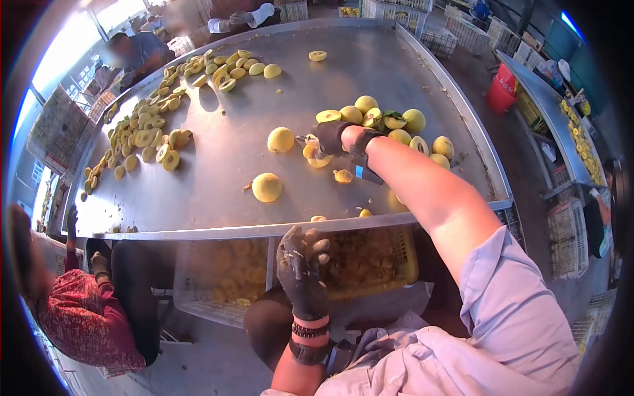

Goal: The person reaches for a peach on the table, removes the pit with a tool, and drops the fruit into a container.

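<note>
My right hand (328, 138), in a dark glove, stretches over the metal table (224, 162). Its fingers are closed around a small metal tool (303, 139), of which only the grey tip shows. Just under those fingers lies a cut yellow peach (318, 157), partly covered by the hand. Whole yellow peaches (267, 187) and halves sit close by, with a small torn piece of fruit (343, 176) below. Near the table's front edge, my left hand (302, 267) is raised in a soiled dark glove, its fingers loosely curled and apart, with nothing visible in them.
Many peach halves (142, 129) spread along the table's left side. Under the front edge are a white crate of fruit (211, 270) and a yellow crate (370, 264). A person in a red top (92, 317) sits at the left; others work across the table. A red bucket (502, 89) stands right.
</note>
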A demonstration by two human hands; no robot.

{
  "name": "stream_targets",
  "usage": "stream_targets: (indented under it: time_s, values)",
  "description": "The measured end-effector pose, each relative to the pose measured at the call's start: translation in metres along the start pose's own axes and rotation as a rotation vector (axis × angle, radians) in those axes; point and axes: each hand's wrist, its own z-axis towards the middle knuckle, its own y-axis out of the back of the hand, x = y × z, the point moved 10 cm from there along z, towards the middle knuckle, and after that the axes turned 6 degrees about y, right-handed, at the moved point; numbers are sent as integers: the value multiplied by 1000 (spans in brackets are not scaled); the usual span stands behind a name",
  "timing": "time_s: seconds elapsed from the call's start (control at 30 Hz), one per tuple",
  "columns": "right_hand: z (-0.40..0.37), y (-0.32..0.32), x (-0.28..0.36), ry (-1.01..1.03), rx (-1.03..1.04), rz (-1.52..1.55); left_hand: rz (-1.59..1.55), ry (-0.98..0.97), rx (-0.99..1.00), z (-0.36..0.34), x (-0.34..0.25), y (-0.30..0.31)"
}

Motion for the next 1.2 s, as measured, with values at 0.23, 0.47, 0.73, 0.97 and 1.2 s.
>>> stream_targets:
  time_s: [0.23, 0.47, 0.73, 0.97, 1.2]
  values:
    - [-63, -16, 16, -44, -91, 647, -43, -26, -13, 0, -2, 1]
    - [-172, -20, 107, 439, -135, 1202, 164, -331, 256, -9, -28, -39]
    - [-229, -15, 73, 416, -809, 813, 207, -284, 339, -34, -13, -64]
    - [-224, -42, 77, 328, -434, 1122, 451, -426, 494, -57, -21, -80]
    - [-257, -30, 82, 603, -677, 930, 794, -715, 563, -72, -15, -85]
